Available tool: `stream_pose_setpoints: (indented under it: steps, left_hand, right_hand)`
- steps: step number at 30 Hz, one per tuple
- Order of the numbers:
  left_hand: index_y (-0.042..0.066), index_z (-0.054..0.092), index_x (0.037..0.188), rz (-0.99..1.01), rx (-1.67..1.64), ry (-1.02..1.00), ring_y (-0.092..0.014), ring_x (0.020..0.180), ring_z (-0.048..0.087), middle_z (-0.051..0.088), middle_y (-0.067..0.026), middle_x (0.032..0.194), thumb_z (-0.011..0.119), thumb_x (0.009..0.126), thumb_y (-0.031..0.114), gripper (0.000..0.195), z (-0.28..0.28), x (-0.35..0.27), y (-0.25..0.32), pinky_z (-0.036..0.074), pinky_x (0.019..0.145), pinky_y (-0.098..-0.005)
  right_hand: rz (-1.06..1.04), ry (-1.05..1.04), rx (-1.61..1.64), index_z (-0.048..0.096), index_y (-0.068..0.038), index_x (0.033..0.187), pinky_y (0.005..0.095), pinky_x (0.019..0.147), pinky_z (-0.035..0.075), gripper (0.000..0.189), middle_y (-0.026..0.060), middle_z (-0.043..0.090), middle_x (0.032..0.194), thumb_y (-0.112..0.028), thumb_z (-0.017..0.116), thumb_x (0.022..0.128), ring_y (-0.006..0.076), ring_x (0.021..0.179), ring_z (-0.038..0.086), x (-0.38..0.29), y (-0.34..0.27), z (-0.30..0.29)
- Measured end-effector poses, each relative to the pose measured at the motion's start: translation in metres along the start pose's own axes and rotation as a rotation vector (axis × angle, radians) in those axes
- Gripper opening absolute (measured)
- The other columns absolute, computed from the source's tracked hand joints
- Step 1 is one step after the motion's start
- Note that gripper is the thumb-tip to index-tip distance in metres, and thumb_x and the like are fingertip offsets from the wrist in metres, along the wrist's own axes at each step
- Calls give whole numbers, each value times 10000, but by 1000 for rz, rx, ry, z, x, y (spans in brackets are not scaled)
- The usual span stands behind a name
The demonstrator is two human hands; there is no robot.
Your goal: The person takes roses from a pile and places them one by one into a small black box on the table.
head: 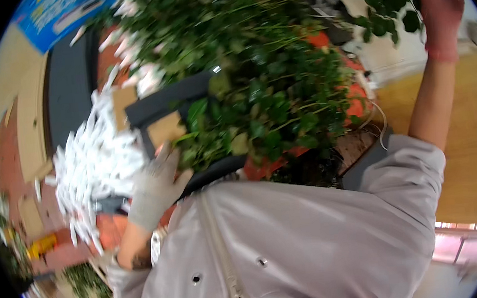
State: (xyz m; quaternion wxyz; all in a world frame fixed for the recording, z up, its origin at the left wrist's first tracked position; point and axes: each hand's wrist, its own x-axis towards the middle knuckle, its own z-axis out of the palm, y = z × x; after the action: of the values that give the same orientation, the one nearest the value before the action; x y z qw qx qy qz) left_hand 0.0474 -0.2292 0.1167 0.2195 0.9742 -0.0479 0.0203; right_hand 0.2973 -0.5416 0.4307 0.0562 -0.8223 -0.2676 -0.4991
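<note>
My left hand (158,189), in a pale knit glove, rests over a black padded frame (173,96), with thumb and fingers apart. Its fingertips are by a cardboard piece (166,129) set in that frame; I see nothing gripped. Raised at the upper right, my right hand (443,17) wears a pinkish glove and is closed around leafy stems (384,5). A dark shape by its fingers is too blurred to name. Between the hands lies a big heap of green leafy stems (257,74), some with pale wrapped tips (127,47) at their left end.
Left of the frame is a pile of slender white sleeves (97,158). Beyond stand a dark grey panel (71,87), cardboard strips (31,139) and a blue printed package (64,17). A white cord (384,124) loops near a yellowish wooden surface (469,135) on the right.
</note>
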Motion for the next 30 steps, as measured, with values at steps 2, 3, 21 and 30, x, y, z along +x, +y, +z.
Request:
stream_pose_setpoints:
  steps: [2, 3, 21, 30]
  left_hand:
    - [22, 575, 1087, 66, 31, 33, -283, 770, 646, 544, -169, 1222, 603, 781, 334, 438, -2, 4, -2, 505, 664, -389]
    - [23, 581, 1064, 2, 69, -6, -276, 740, 644, 560, -158, 1196, 604, 778, 334, 423, -3, 0, 0, 503, 643, -386]
    - [64, 610, 1091, 9, -97, 28, -279, 814, 645, 601, -127, 1156, 598, 819, 301, 361, -1, 1, -12, 508, 690, -381]
    - [103, 644, 992, -166, -53, 364, -272, 774, 626, 645, -72, 900, 604, 816, 142, 185, 21, 21, -59, 495, 659, -355]
  right_hand:
    - [-270, -257, 75, 596, -41, 1174, 300, 862, 465, 442, 102, 660, 1057, -137, 622, 744, 181, 1005, 618, -45, -65, 15]
    - [-521, -360, 209, 569, -59, 1219, 314, 938, 431, 494, 100, 631, 1147, -116, 621, 731, 181, 1081, 588, -79, -98, 42]
    - [-485, -801, 702, 575, -97, 1116, 392, 827, 489, 410, 167, 593, 1126, -132, 624, 710, 318, 956, 608, -264, -243, 169]
    - [-512, -835, 667, 552, -87, 1164, 398, 847, 467, 458, 176, 564, 1154, -133, 628, 715, 317, 979, 581, -271, -246, 176]
